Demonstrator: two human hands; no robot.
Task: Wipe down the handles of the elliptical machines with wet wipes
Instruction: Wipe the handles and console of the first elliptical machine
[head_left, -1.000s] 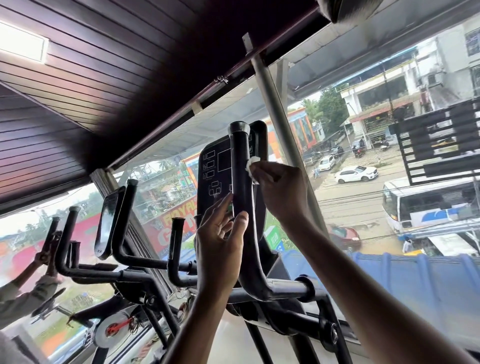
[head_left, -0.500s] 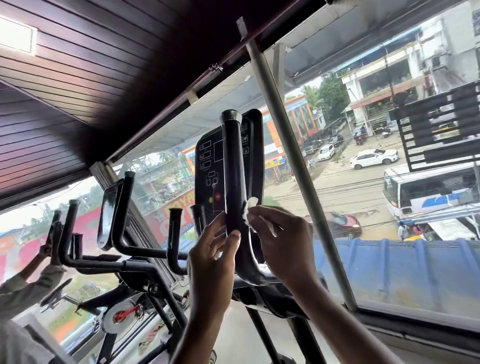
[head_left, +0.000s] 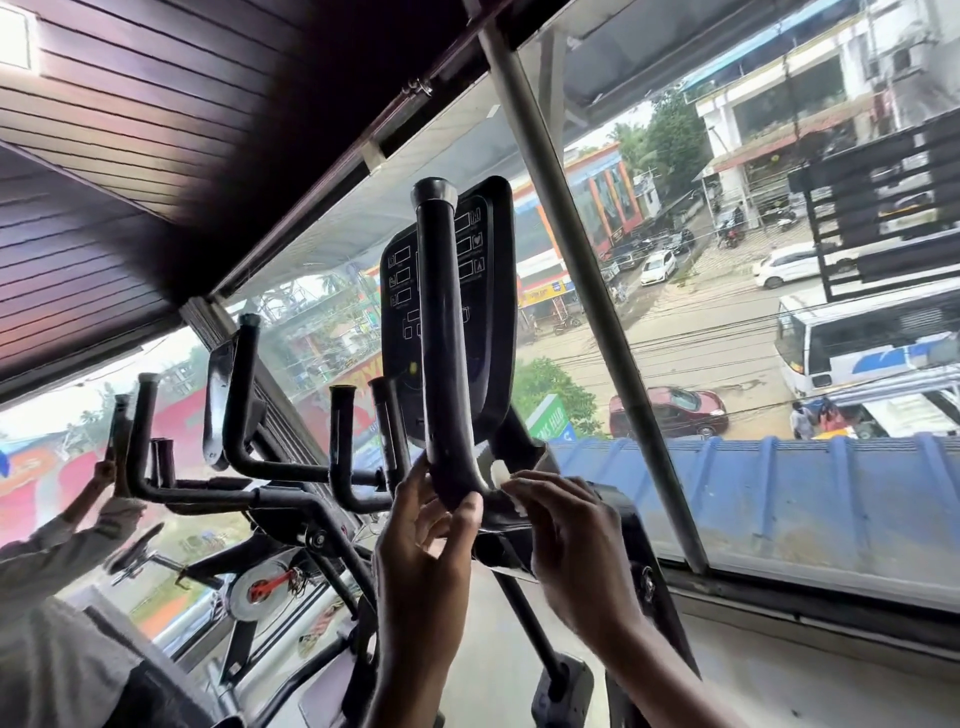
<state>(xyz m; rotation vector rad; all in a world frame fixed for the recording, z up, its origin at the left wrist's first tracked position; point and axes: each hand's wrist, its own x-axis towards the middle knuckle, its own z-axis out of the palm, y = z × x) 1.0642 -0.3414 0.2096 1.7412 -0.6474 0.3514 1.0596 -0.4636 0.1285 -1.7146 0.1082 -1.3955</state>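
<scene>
A black upright elliptical handle (head_left: 441, 322) with a grey end cap rises in front of the machine's dark console (head_left: 483, 291). My right hand (head_left: 566, 540) pinches a small white wet wipe (head_left: 500, 475) against the handle's lower bend, on its right side. My left hand (head_left: 423, 545) holds the same bend from the left, thumb on the front of the tube and fingers behind it.
A second elliptical (head_left: 234, 415) with several black handles stands to the left; another person's hand (head_left: 104, 470) reaches up to its far handle. A large window with a slanted metal post (head_left: 587, 291) runs close behind the machines, above a sill (head_left: 810, 608).
My right hand has slid the wipe down the handle from near the top to the lower bend. My left hand followed downward, still on the tube.
</scene>
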